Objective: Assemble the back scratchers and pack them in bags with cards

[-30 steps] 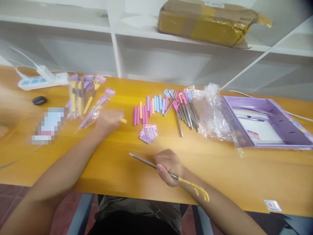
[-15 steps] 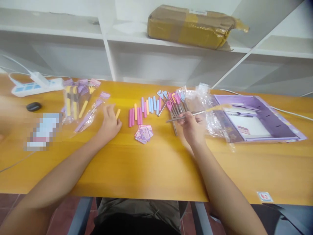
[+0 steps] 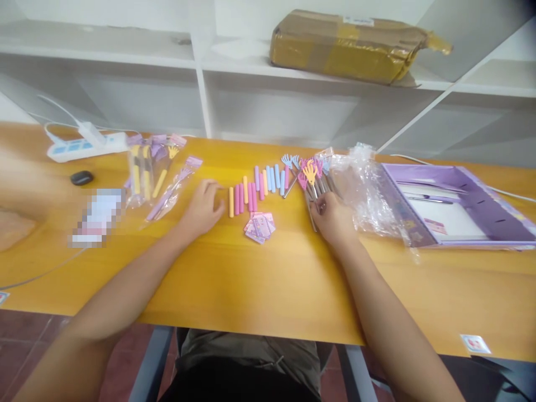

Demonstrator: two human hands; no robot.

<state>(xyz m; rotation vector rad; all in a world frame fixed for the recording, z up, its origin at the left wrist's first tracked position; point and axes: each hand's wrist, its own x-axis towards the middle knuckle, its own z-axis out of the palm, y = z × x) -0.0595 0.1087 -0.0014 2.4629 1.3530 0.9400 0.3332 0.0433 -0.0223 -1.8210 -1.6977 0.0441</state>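
My left hand (image 3: 204,205) rests on the table with its fingers apart and nothing in them. Just right of it lies a yellow handle tube (image 3: 231,202), at the left end of a row of pink, yellow, purple and blue tubes (image 3: 252,196). My right hand (image 3: 334,216) pinches the metal rod of a yellow-headed back scratcher (image 3: 310,173) over a pile of similar ones. Pink and blue hand-shaped heads (image 3: 290,161) show in that pile, with bare metal rods. Small pink printed cards (image 3: 259,226) lie between my hands.
Bagged back scratchers (image 3: 144,170) lie at left, near a power strip (image 3: 86,146), a mouse (image 3: 81,177) and a blurred-out phone (image 3: 98,216). Crumpled clear plastic (image 3: 366,192) and an open purple box (image 3: 419,237) sit at right. A taped carton (image 3: 347,47) stands on the shelf.
My left hand has let go of the yellow tube, now lying at the row's left end. My right hand has lowered the yellow back scratcher onto the pile, its head now pointing away.
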